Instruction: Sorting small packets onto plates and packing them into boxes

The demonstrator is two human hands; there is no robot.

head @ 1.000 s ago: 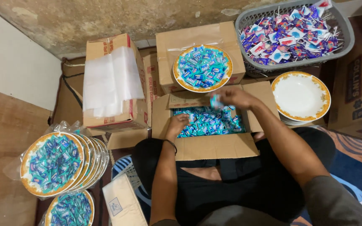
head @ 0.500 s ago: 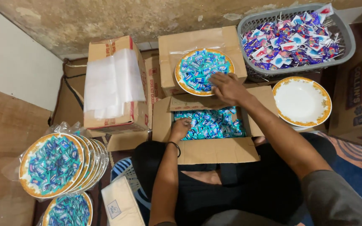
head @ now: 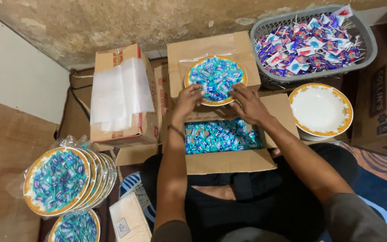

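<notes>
Both hands (head: 189,99) (head: 246,104) now rest spread on the candy plate (head: 216,79), gripping nothing, beside the basket (head: 272,31).

Both hands on a candy-filled plate (head: 216,79) atop a closed box (head: 211,54): left hand (head: 187,99) at its left rim, right hand (head: 248,105) at its right. Just below, open carton (head: 229,157) of blue candies. Beside, empty plates (head: 321,110), grey basket (head: 314,38).

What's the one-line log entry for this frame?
left hand: on candy plate rim | right hand: on same plate | plate: atop closed carton | open candy box: below hands
</notes>
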